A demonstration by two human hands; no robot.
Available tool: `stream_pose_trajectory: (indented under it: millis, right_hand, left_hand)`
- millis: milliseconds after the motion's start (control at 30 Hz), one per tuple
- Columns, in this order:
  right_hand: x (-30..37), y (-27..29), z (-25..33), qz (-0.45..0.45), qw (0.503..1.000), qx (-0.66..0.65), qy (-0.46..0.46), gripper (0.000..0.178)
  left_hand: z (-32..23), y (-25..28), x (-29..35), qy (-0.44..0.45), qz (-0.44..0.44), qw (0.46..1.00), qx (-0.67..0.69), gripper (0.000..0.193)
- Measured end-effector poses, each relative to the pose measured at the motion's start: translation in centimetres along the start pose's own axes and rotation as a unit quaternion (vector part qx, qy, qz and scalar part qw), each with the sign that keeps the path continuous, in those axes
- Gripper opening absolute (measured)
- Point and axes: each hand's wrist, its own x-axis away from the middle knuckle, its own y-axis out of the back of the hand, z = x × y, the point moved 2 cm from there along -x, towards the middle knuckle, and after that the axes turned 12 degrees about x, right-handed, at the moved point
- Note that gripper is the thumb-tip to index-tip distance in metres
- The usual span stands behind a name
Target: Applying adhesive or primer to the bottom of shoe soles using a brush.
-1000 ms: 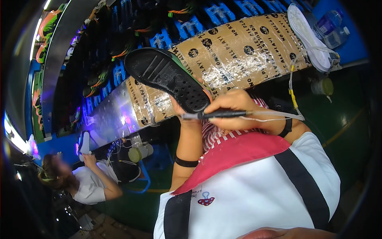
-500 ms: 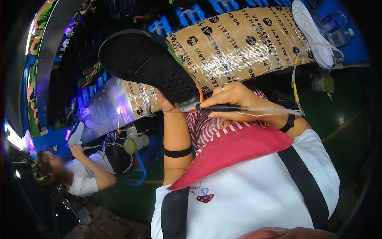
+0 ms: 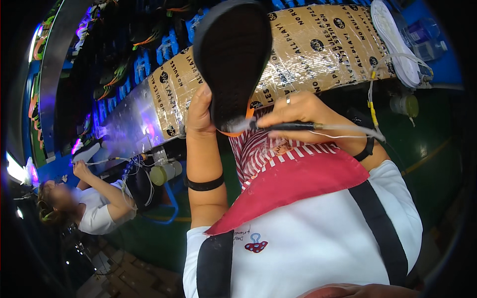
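Observation:
My left hand (image 3: 199, 110) is wrapped round the heel end of a black shoe (image 3: 231, 54). Its dark underside faces me, toe pointing away, and a strip of orange edging shows near the heel. Wet, whitish smears lie on the heel. In my right hand (image 3: 298, 115) is a black-handled brush (image 3: 293, 126), held like a pen, with a thin clear tube running from its back end. The brush tip touches the heel's right edge. Most of the left fingers are hidden behind the shoe.
A cardboard-covered bench (image 3: 318, 54) wrapped in clear film lies beyond my hands. White shoe soles (image 3: 395, 42) and a plastic bottle (image 3: 426, 39) sit at far right. Dark shoes and blue lasts (image 3: 169, 49) line the back. Another person (image 3: 97, 198) works at left with a sole.
The shoe has turned from tilting left to pointing almost straight away from me. My left hand has shifted left and up; the brush tip has moved slightly up and right along the heel.

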Motion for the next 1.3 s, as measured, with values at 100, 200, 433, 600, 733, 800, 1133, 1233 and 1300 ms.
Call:
stream_pose_trajectory:
  millis: [100,200,433,600,733,800,1133,1233,1300]
  right_hand:
    - [0.0,-0.3,-0.3,-0.056,0.995,0.085,0.015,0.025]
    - [0.1,-0.7,-0.1,0.001,0.994,0.092,0.058,0.022]
    - [-0.3,0.7,0.4,-0.015,0.994,0.087,0.067,0.025]
    - [-0.1,-0.5,0.0,0.037,0.985,0.152,0.077,0.024]
    - [-0.1,0.8,0.6,0.095,0.989,0.09,0.061,0.021]
    - [-0.3,0.1,0.3,0.037,0.993,0.102,0.05,0.02]
    - [0.4,2.5,-0.1,-0.053,0.998,0.007,-0.044,0.022]
    - [0.7,3.4,-0.2,-0.154,0.982,-0.05,-0.102,0.023]
    - [0.7,3.8,-0.3,-0.184,0.972,-0.084,-0.12,0.024]
  left_hand:
    - [-0.5,-1.5,-0.7,0.057,0.011,0.997,-0.059,0.046]
    - [-0.7,-2.6,-1.4,0.117,0.014,0.989,-0.089,0.041]
    - [-0.8,-3.8,-1.9,0.198,-0.038,0.962,-0.186,0.039]
    - [-0.7,-4.6,-2.7,0.252,0.0,0.92,-0.3,0.035]
    - [-0.7,-3.9,-2.3,0.281,-0.001,0.918,-0.279,0.039]
    - [-0.5,-4.1,-2.5,0.284,-0.016,0.918,-0.275,0.035]
    - [-0.1,1.0,-2.0,0.013,-0.168,0.985,0.019,0.036]
    - [-0.2,-0.4,-1.7,-0.22,-0.125,0.968,0.004,0.036]
    - [-0.3,0.5,-0.8,-0.169,-0.063,0.972,0.153,0.051]
